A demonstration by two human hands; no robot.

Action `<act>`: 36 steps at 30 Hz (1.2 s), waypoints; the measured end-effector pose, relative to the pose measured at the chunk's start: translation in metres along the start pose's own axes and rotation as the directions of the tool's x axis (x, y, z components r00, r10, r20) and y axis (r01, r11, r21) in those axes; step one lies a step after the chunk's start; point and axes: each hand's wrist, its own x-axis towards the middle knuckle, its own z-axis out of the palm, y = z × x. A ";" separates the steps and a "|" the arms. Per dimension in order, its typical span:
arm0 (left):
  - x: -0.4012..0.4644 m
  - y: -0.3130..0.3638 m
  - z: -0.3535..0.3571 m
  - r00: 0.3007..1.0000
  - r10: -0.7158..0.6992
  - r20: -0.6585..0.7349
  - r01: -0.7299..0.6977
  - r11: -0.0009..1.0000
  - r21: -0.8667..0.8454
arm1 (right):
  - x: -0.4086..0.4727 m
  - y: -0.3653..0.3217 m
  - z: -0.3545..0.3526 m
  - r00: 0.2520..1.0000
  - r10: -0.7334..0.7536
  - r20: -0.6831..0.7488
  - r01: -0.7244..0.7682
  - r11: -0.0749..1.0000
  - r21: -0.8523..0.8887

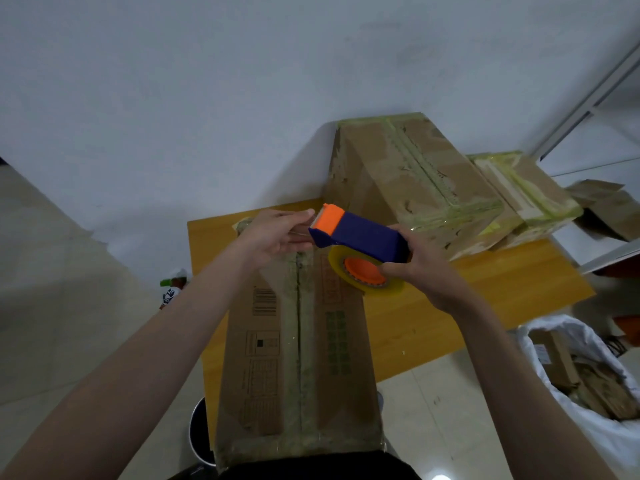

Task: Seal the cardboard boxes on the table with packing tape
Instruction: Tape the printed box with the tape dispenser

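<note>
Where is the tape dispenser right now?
In the head view, the blue and orange plastic tape dispenser sits centre frame, gripped by the right hand above the far end of the nearest long cardboard box.

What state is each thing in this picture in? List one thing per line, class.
Near box: flaps closed, tape along its centre seam.
Tape dispenser: held above the near box, roll loaded.
Right hand: grips the dispenser.
Left hand: fingertips at the dispenser's orange end.
Big far box: closed, taped.
Small far box: closed, taped.
White bag: open, cardboard scraps inside.
</note>
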 end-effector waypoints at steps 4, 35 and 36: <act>0.002 -0.002 0.003 0.999 -0.038 -0.004 0.038 0.999 0.010 | 0.000 0.004 -0.001 1.000 -0.008 0.009 0.008 1.000 -0.023; 0.019 -0.022 -0.096 0.836 0.245 -0.491 -0.219 0.969 0.111 | 0.096 -0.028 0.022 0.911 -0.391 -0.129 0.313 0.861 -0.400; 0.021 -0.024 -0.099 0.828 0.239 -0.508 -0.210 0.971 0.114 | 0.101 -0.027 0.025 0.913 -0.393 -0.113 0.318 0.856 -0.409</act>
